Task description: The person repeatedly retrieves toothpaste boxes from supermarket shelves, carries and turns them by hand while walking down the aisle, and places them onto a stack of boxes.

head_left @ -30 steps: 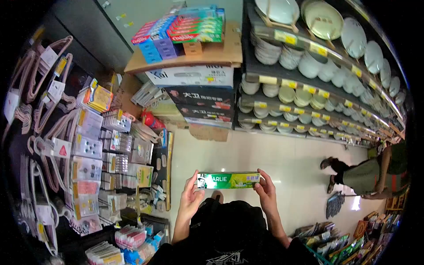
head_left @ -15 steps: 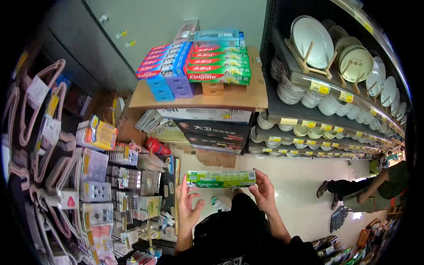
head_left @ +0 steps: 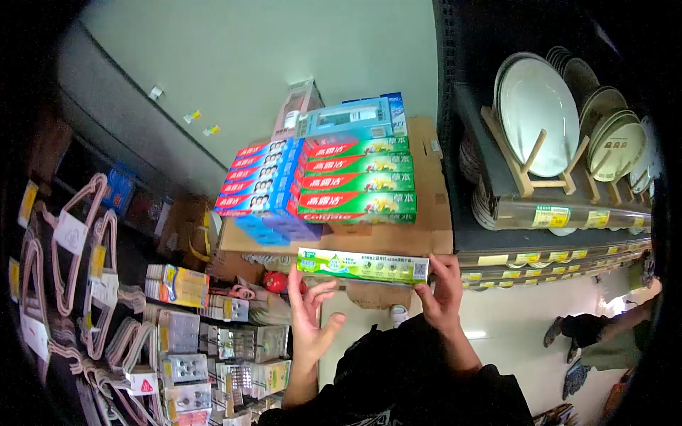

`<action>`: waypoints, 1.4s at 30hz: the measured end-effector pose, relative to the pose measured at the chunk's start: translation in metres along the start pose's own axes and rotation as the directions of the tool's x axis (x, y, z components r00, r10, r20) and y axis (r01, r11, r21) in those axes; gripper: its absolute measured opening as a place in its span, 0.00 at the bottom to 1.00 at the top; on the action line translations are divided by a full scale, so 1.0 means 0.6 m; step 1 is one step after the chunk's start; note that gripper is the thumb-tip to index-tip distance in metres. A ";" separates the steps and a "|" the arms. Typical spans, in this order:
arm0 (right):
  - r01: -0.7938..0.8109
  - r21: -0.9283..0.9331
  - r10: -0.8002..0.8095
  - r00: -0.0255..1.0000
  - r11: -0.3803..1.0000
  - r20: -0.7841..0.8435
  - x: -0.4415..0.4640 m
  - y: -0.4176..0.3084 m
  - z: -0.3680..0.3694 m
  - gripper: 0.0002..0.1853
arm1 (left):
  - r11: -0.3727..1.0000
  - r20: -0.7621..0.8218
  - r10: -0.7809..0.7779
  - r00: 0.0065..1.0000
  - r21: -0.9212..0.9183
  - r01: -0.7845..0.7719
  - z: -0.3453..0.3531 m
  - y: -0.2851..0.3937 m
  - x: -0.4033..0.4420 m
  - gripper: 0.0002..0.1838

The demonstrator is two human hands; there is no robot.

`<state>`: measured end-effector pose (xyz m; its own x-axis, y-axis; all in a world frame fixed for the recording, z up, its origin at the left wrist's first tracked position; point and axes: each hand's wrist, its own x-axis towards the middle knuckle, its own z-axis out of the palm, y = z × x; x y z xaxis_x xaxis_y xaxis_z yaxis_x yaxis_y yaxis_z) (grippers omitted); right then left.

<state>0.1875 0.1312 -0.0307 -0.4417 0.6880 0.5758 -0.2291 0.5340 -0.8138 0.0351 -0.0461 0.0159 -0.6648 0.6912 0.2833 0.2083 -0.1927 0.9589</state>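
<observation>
A green and white toothpaste box [head_left: 363, 267] is held level in front of me, with small print and a square code facing up. My right hand [head_left: 440, 289] grips its right end between thumb and fingers. My left hand [head_left: 310, 312] is at the left end, its fingers apart and the thumb away from the box, an index fingertip near the box's edge. Just beyond the box, green and red toothpaste boxes [head_left: 359, 182] and blue and red ones [head_left: 260, 177] lie stacked on a cardboard surface [head_left: 431, 206].
Hangers [head_left: 71, 245] and hanging packets [head_left: 179, 331] line the left. On the right, a shelf holds plates [head_left: 538, 117] on wooden stands above price tags. Another person's arm [head_left: 629, 319] and legs show at the lower right. A red object [head_left: 275, 282] sits below the cardboard.
The view has moved closer to the stacked boxes. The held box has turned from its brand face to a printed side and now lies just before the stack. My left thumb has come off it.
</observation>
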 end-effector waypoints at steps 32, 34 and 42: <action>-0.121 0.140 0.123 0.992 0.983 -0.003 0.179 0.086 0.006 0.19 | 0.499 0.206 0.032 0.978 0.845 -0.194 0.053 0.062 0.206 0.46; -0.166 0.131 0.161 0.986 0.977 0.048 0.191 0.074 -0.002 0.21 | 0.511 0.216 -0.004 0.976 0.839 -0.184 0.052 0.060 0.211 0.46; 0.101 -0.027 -0.094 0.978 0.995 0.186 0.258 0.073 -0.002 0.23 | 0.472 0.270 0.119 0.956 0.831 -0.294 0.048 0.043 0.238 0.46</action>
<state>0.1100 0.2620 0.0229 -0.5719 0.5311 0.6252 -0.2488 0.6139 -0.7491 -0.0340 0.0676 0.0808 -0.4169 0.8255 0.3804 0.8897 0.2849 0.3567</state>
